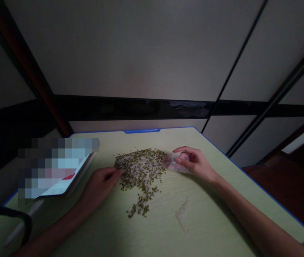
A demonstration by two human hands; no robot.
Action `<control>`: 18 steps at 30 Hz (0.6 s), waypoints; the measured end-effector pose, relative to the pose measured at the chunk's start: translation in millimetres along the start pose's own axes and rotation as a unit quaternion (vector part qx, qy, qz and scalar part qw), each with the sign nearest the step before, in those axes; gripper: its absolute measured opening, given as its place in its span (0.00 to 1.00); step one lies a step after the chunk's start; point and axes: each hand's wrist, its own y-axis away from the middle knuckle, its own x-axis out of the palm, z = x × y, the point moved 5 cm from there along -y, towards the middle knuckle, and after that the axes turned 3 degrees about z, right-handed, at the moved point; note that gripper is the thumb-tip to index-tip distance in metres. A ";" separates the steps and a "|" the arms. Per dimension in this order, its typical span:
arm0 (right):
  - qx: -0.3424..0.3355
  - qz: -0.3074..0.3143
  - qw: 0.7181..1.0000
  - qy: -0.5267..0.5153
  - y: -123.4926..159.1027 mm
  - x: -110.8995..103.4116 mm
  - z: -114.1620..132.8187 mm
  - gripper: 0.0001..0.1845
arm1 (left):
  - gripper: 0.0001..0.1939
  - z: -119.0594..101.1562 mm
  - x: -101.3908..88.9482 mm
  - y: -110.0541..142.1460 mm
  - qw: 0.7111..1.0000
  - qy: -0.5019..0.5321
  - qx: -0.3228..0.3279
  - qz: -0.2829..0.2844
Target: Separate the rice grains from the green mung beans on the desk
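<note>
A spread pile of small grains, green ones like mung beans mixed with whitish ones like rice [141,166], lies mid-table, with a narrow tail of green grains towards me. At the pile's left edge is my left hand [105,180], its thumb and fingers pinched together; whatever is between the fingertips is too small to make out. To the right of the pile, my right hand [194,162] grips a clear plastic bag with pink print [174,160]. The bag lies low over the table, its left end touching the pile's right edge.
The pale green table [216,214] has a blue rim and a blue piece [142,131] at its far edge. At the left stands a tablet-like device [68,176], its screen mostly blurred out. A black strap-like loop [28,223] is nearer me. Cabinet panels [135,53] rise behind.
</note>
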 end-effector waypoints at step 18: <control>0.015 -0.076 0.996 -0.051 3.7 -23.6 -10.2 0.13 | 0.17 0.3 0.6 -0.3 1.000 -0.005 -0.020 0.007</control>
